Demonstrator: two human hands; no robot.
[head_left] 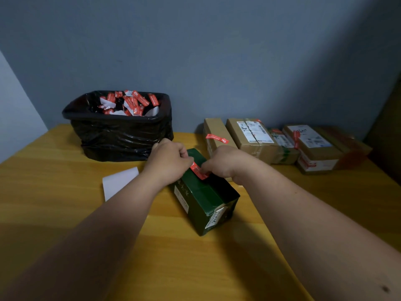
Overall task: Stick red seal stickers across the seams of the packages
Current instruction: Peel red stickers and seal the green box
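A dark green box [206, 196] lies on the wooden table [65, 170], its top seam facing up. A red seal sticker [198, 170] lies across that seam near the box's far end. My left hand [169, 159] has its fingers curled at the sticker's left end. My right hand [223, 162] has its fingers curled on the sticker's right end. Whether the sticker is fully pressed flat is hidden by the fingers.
A bin lined with a black bag [121, 129] holds several red and white sticker scraps at the back left. A white backing sheet [119, 181] lies left of the box. Several brown cardboard packages [282, 142] with red seals stand along the wall at the right.
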